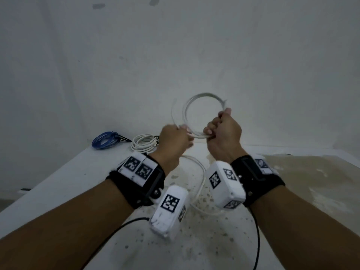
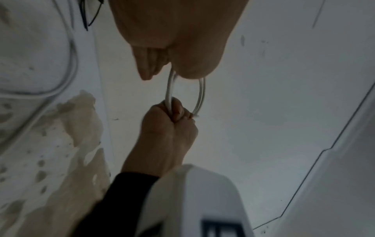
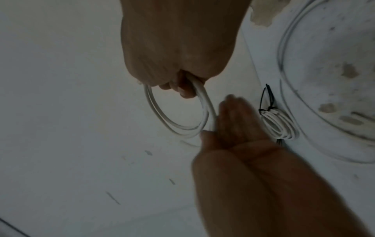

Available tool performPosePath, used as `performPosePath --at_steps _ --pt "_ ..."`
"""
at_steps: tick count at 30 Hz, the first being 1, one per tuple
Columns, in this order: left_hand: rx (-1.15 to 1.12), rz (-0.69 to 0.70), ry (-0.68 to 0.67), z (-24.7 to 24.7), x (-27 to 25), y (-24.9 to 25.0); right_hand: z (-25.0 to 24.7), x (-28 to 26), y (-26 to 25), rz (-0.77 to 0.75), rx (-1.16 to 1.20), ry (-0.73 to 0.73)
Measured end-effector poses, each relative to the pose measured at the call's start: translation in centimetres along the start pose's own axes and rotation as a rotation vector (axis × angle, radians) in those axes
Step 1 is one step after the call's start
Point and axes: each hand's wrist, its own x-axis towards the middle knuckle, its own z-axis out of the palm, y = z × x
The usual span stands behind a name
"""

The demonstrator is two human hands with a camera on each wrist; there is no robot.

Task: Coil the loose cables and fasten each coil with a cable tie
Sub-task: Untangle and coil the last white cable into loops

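Note:
I hold a white cable (image 1: pixel 204 93) in the air above the table, partly wound into a ring of a few loops. My right hand (image 1: pixel 224 129) grips the ring's near side in a fist; the right wrist view shows the loops (image 3: pixel 154 110) hanging from its fingers (image 3: pixel 184 89). My left hand (image 1: pixel 176 139) holds the same cable just left of it, blurred by motion. The left wrist view shows the cable (image 2: pixel 169 89) running from my left hand (image 2: pixel 176 48) to my right hand (image 2: pixel 168 121). The cable's loose tail (image 1: pixel 202 179) curves down over the table between my wrists.
At the table's (image 1: pixel 58 182) far edge lie a blue coil (image 1: pixel 105 141) and a white coil (image 1: pixel 142 145), each bound with a black cable tie (image 3: pixel 267 97). A brownish stain (image 1: pixel 311 182) covers the table's right side. A pale wall stands right behind.

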Motion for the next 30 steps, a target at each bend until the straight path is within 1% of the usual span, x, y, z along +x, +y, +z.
performPosePath --at_steps 1,2,4,5,7,9,12,13,15,16,18,21,23,24,28,30 --pt "-0.061 0.055 0.054 0.2 0.6 0.2 0.0 -0.3 0.6 0.013 -0.018 -0.02" --pt "-0.114 0.08 0.086 0.3 1.1 0.4 -0.1 -0.5 1.1 0.026 -0.035 -0.04" --pt "-0.187 0.062 0.113 0.3 1.4 0.4 -0.2 -0.8 1.7 0.048 -0.061 -0.086" --pt "-0.206 0.065 0.125 0.2 1.5 0.3 -0.4 -0.9 1.9 0.051 -0.082 -0.11" --pt "-0.176 0.128 0.141 -0.2 1.5 0.0 -0.8 -1.0 2.2 0.048 -0.143 -0.149" --pt "-0.089 0.227 0.106 -0.7 1.6 -0.4 -1.2 -1.1 2.2 0.063 -0.165 -0.173" --pt "0.012 0.347 -0.031 -1.9 1.7 -0.9 -1.5 -0.9 1.4 0.117 -0.104 -0.195" --pt "0.022 0.365 -0.078 -2.2 1.7 -1.0 -1.5 -0.6 1.1 0.131 -0.076 -0.196" --pt "0.012 0.358 -0.143 -2.4 1.7 -1.0 -1.5 -0.1 0.6 0.143 -0.034 -0.196" --pt "-0.002 0.343 -0.146 -2.4 1.7 -0.9 -1.4 0.0 0.6 0.142 -0.024 -0.196" --pt "-0.048 0.286 -0.095 -1.9 1.7 -0.7 -1.2 0.1 0.8 0.128 -0.012 -0.174" --pt "-0.154 0.122 0.004 -1.0 1.7 -0.8 -0.8 0.3 0.9 0.086 0.041 -0.099" --pt "-0.213 0.02 -0.012 -0.9 1.5 -1.0 -0.5 0.5 0.7 0.061 0.077 -0.055" --pt "-0.225 0.002 -0.027 -0.9 1.4 -1.0 -0.5 0.5 0.5 0.055 0.078 -0.047" --pt "-0.187 0.063 -0.04 -0.9 1.5 -0.5 -0.7 0.0 1.0 0.047 0.021 -0.078" --pt "-0.088 0.122 -0.033 -1.0 1.6 -0.4 -1.0 -0.5 1.4 0.062 0.016 -0.092"
